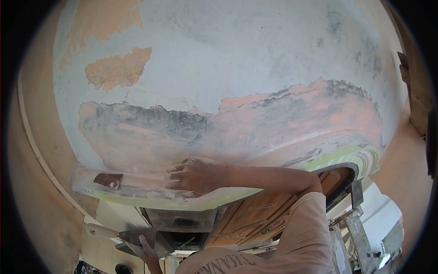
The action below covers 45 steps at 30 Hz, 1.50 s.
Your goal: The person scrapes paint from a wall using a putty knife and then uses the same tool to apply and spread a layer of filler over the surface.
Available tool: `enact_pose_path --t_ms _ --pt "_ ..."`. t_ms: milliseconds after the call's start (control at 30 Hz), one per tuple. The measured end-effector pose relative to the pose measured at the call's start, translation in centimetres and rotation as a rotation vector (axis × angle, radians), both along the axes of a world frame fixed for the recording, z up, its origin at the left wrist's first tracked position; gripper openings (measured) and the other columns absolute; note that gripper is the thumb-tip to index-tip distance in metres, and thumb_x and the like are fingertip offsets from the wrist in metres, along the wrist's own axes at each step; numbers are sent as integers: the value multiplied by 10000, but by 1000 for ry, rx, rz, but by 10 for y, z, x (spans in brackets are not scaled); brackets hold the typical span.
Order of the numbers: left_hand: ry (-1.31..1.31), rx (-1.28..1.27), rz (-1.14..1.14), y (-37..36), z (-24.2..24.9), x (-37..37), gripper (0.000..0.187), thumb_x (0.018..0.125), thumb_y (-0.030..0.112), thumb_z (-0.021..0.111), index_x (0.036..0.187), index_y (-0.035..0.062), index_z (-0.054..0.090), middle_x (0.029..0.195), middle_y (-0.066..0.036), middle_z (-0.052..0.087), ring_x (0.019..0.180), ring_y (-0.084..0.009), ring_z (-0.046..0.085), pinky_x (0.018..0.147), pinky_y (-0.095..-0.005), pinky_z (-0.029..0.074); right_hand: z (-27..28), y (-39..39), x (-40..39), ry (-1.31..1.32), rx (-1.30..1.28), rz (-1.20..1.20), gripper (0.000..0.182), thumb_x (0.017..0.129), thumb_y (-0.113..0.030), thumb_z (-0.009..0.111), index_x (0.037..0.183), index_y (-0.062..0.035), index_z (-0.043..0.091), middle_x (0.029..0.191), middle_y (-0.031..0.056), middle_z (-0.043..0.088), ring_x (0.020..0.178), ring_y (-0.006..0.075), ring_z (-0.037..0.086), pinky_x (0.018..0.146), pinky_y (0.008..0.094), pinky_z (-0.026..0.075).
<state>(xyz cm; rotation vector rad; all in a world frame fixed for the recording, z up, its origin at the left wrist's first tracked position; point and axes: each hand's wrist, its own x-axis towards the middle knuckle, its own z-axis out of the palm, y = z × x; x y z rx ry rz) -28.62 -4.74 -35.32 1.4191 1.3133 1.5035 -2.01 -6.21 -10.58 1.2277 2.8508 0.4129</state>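
Observation:
My right hand (194,176) rests against the pinkish, dusty ledge (141,181) at the foot of the patched wall. Its fingers are slightly apart and bent over the surface; nothing shows in them, though the palm side is hidden. To its left, a dark red piece of sandpaper (108,181) lies on the ledge, apart from the fingers. Low in view, my left hand (143,249) grips a wide putty knife (137,236) by its dark blade, with the pale handle pointing left. Another dark flat blade edge shows beside it, partly covered.
Above the ledge spreads a grey wall (219,55) with peeled orange and pink patches. Green-edged moulding (337,160) curves at right. Below are a carved wooden door (255,214) and a dusty metal-and-wood frame (356,237). A pale cable or trim strip (34,144) runs down the left wall.

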Motion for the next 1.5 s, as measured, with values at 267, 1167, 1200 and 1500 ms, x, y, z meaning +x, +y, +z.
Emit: enact_pose_path --t_ms 267,1167,1200,1500 --pt "242 57 35 -21 -32 -21 470 878 172 521 1182 -165 397 1056 -313 522 945 -424 528 812 -431 427 -12 -7 -100 447 -330 -38 451 919 -335 478 1276 -61 446 1133 159 535 1000 306 545 829 417 455" --pt "343 700 389 56 77 -32 470 656 12 679 1089 53 502 1173 -167 480 1085 -349 446 911 -466 362 -99 -1 -95 1103 -564 -261 538 858 -165 577 1332 -12 374 1163 179 556 960 241 596 869 341 438" --pt "317 631 341 64 79 -30 507 668 31 682 1128 49 468 1203 -185 447 1114 -359 417 931 -477 343 -99 -2 -85 1098 -376 -321 499 839 -146 598 1283 1 422 1079 180 585 914 227 603 834 334 451" --pt "378 580 48 152 41 -14 607 809 328 600 1255 -16 375 1331 -289 296 1185 -462 324 963 -573 266 -128 12 -49 1220 165 -569 360 773 -56 656 1078 80 521 826 169 630 716 181 615 668 278 483"
